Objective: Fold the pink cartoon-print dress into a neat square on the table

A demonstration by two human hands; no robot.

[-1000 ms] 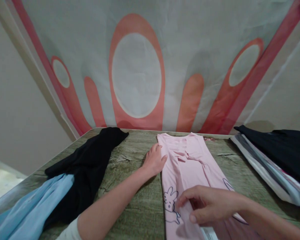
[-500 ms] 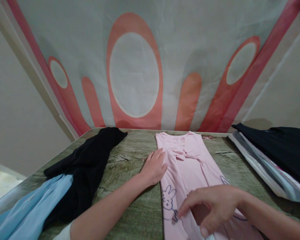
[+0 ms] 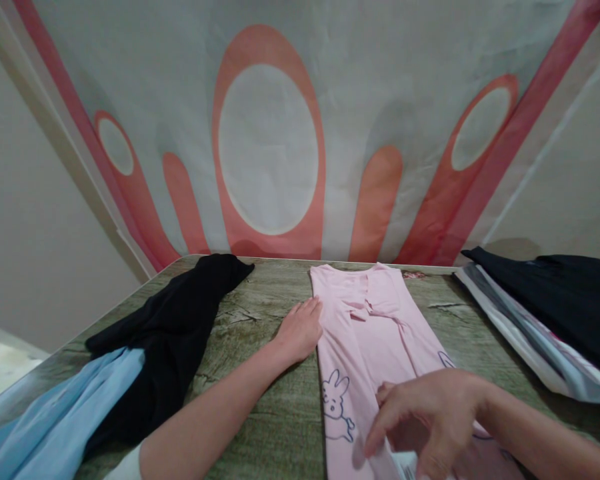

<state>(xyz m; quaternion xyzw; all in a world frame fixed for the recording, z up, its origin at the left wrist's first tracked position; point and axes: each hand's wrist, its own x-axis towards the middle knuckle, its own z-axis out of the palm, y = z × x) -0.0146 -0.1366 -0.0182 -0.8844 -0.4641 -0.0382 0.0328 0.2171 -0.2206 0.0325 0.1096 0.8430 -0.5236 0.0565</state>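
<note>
A pink shirt (image 3: 385,340) with line-drawn rabbits lies on the wood-patterned table, its sides folded inward over the middle. My left hand (image 3: 303,328) rests flat at the shirt's left edge, fingers stretched out and holding nothing. Over the lower part of the shirt is my right hand (image 3: 430,413), thumb and fingers curved and apart. Beneath it shows a small white label (image 3: 405,461) with dark print. Whether the right fingertips touch the cloth I cannot tell.
On the left lie a black garment (image 3: 175,320) and a light blue garment (image 3: 75,413), loosely heaped. A stack of folded clothes (image 3: 555,327) with a black one on top stands at the right. Behind the table (image 3: 260,293) hangs a patterned backdrop (image 3: 270,247).
My left hand has slid slightly left, off the pink cloth to its edge. The right hand has shifted a little right and downward, and more of the white label shows.
</note>
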